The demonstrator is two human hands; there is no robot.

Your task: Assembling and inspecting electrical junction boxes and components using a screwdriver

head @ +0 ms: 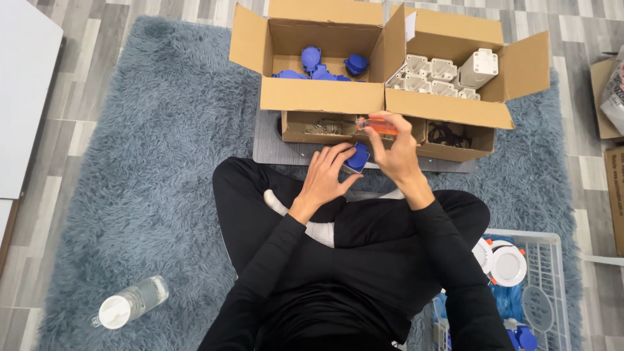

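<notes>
Head view, nearest first.

- Person, seated cross-legged on a shaggy blue-grey rug (149, 169), black sleeves and trousers, white socks.
- Left hand (325, 177): curled about a small blue plastic part (357, 157), holding it steady at the edge of the grey board (273, 146) in front of the knees.
- Right hand (396, 153): closed around an orange-handled screwdriver (379, 125), held just above the blue part. Whether the tip touches the part cannot be told; the fingers hide it.
- White wire basket (552, 286), at the person's right: holds round white fittings and several blue pieces, judged to be finished work. It is partly filled, not full.
- Left carton (312, 97), open: a handful of loose blue parts on its floor, much bare cardboard showing. Supply judged well drawn down.
- Right carton (455, 110), open: white housings in rows, one standing taller than the rest.
- Small tray of metal screws (322, 128) and a tray of dark loose items (448, 135), both on the board below the cartons.
- Clear water bottle (130, 303), lying on the rug, well apart from the work.

Progress, as judged: one blue part in hand under the screwdriver; some output in the basket; blue and white stock remains in both cartons.
</notes>
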